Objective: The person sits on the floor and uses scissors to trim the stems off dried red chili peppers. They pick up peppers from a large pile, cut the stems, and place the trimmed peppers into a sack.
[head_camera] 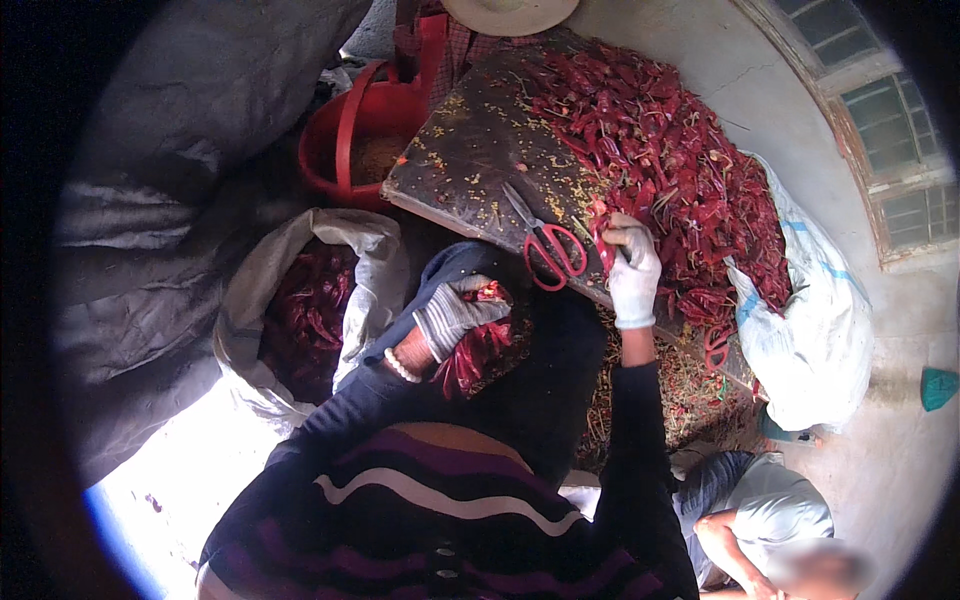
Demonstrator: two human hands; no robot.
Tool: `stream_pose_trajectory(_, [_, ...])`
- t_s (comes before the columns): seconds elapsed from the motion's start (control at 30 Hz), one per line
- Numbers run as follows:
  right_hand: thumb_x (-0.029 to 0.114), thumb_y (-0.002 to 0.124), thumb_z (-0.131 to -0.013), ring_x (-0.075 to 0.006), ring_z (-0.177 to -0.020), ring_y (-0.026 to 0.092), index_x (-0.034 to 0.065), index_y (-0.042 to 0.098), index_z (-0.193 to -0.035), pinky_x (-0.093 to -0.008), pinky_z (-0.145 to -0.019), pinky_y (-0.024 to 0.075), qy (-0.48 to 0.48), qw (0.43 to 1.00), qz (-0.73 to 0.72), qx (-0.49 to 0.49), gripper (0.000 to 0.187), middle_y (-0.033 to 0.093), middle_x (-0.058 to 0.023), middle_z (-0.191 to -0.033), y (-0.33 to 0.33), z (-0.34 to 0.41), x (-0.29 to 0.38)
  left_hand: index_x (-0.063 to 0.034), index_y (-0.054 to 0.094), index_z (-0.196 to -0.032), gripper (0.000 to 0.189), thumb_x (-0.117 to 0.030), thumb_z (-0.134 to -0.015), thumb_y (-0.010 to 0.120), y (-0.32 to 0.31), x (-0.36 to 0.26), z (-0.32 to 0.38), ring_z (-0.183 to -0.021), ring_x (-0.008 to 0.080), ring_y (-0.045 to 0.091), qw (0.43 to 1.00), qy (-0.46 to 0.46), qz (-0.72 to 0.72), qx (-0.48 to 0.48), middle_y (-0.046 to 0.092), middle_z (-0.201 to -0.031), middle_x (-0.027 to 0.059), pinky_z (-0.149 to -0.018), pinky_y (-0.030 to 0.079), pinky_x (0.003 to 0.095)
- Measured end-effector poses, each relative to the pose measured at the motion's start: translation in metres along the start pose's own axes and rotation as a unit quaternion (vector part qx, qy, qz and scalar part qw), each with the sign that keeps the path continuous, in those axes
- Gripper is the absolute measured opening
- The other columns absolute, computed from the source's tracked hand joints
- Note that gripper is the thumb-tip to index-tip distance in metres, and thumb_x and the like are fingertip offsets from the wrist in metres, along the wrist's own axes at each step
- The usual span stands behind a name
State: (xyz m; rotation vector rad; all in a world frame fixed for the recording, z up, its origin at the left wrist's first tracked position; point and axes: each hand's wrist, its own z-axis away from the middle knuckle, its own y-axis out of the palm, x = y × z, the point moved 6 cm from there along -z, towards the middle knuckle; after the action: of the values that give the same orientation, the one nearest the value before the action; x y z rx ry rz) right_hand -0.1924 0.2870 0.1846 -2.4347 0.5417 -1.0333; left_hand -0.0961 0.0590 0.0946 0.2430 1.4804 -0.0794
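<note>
My left hand, in a striped glove, is closed around a bunch of dried red chili peppers over my lap. My right hand, in a white glove, pinches a dried red chili at the near edge of the dark wooden table. Just left of it, red-handled scissors lie on the table with their handles over the edge. A large heap of dried red chilies covers the table's right part. Yellow seeds are scattered over the wood.
An open white woven sack holding chilies stands at left, near a red bucket. Another white sack lies at right, beside a second pair of scissors. Chili stems litter the floor. Another person is at lower right.
</note>
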Motion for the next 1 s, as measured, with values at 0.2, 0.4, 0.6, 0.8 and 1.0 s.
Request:
stream_pose_trajectory(0.2, [-0.018,0.055,-0.071,-0.0215,-0.095,0.064,0.0046,0.066,-0.085,-0.0295,-0.08,0.0516,0.085,0.986,-0.127,0.062,0.029,0.064,-0.0103,-0.104,0.031,0.033,0.065,-0.0026,0.066,-0.094,0.018,-0.02,-0.088,0.067,0.002,-0.005,-0.001,-0.077,0.007,0.054,0.999,-0.019,-0.027,0.006,0.064,-0.083,0.0003,-0.072,0.047,0.0262])
stream_pose_trajectory(0.4, [-0.001,0.065,-0.07,-0.0293,-0.088,0.064,0.0105,0.065,-0.079,-0.0382,-0.077,0.0496,-0.054,0.991,-0.01,0.12,0.015,0.068,-0.0089,-0.099,0.055,0.056,0.105,-0.0023,0.064,-0.105,0.024,-0.019,-0.089,0.069,0.002,0.002,0.001,-0.084,0.0076,0.056,0.997,0.012,0.05,0.055,0.065,-0.091,0.0012,-0.076,0.049,0.0256])
stream_pose_trajectory(0.6, [-0.002,0.067,-0.068,-0.0289,-0.09,0.063,0.0082,0.062,-0.078,-0.04,-0.079,0.0472,-0.099,0.986,0.028,0.131,0.015,0.067,-0.0094,-0.102,0.059,0.065,0.116,-0.0036,0.064,-0.103,0.023,-0.018,-0.086,0.071,0.001,-0.001,0.007,-0.085,0.0065,0.057,0.996,0.058,0.005,0.065,0.065,-0.091,0.002,-0.078,0.049,0.0251])
stream_pose_trajectory(0.8, [-0.004,0.064,-0.069,-0.0292,-0.102,0.059,0.0058,0.066,-0.078,-0.0375,-0.087,0.0478,-0.058,0.979,0.03,0.191,0.013,0.065,-0.009,-0.111,0.057,0.067,0.108,-0.0034,0.064,-0.097,0.021,-0.019,-0.086,0.072,0.004,-0.005,0.006,-0.076,0.0079,0.058,0.997,0.037,-0.051,0.051,0.066,-0.084,0.0022,-0.071,0.05,0.0266])
stream_pose_trajectory(1.0, [-0.002,0.066,-0.079,-0.0261,-0.096,0.062,0.0035,0.067,-0.095,-0.0318,-0.086,0.0488,0.116,0.97,-0.143,0.159,0.017,0.065,-0.0107,-0.105,0.056,0.056,0.093,-0.0009,0.064,-0.095,0.022,-0.019,-0.084,0.072,0.008,-0.004,0.008,-0.071,0.0101,0.058,0.986,0.054,-0.153,0.047,0.066,-0.079,0.0067,-0.067,0.051,0.0285])
